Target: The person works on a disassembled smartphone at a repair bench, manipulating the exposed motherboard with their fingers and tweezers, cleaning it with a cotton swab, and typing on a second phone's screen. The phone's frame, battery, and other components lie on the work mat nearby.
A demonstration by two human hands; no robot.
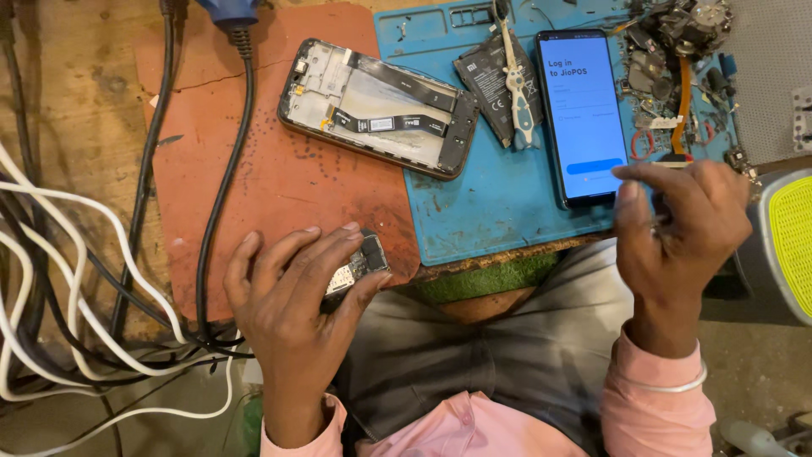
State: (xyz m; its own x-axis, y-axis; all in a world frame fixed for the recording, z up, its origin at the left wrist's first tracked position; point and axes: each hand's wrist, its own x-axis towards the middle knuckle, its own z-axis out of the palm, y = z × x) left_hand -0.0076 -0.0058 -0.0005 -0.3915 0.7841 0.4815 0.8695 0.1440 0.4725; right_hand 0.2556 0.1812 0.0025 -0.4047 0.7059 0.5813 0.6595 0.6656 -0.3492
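My left hand (292, 296) grips a small phone circuit board (357, 267) at the near edge of the red-brown mat (279, 178). An opened phone frame (376, 107) with a flex cable lies across the mat's far right corner and the blue work mat (491, 203). My right hand (681, 220) is raised just right of a lit phone (584, 114), fingers pinched together on a thin metal tool that barely shows. A black battery (486, 80) with a blue-white tool (518, 93) on it lies between the frame and the lit phone.
Black and white cables (93, 279) tangle at the left, one running to a blue device (227, 10) at the top. A heap of small phone parts (677, 51) fills the blue mat's far right. A grey and yellow-green object (791, 241) stands at the right.
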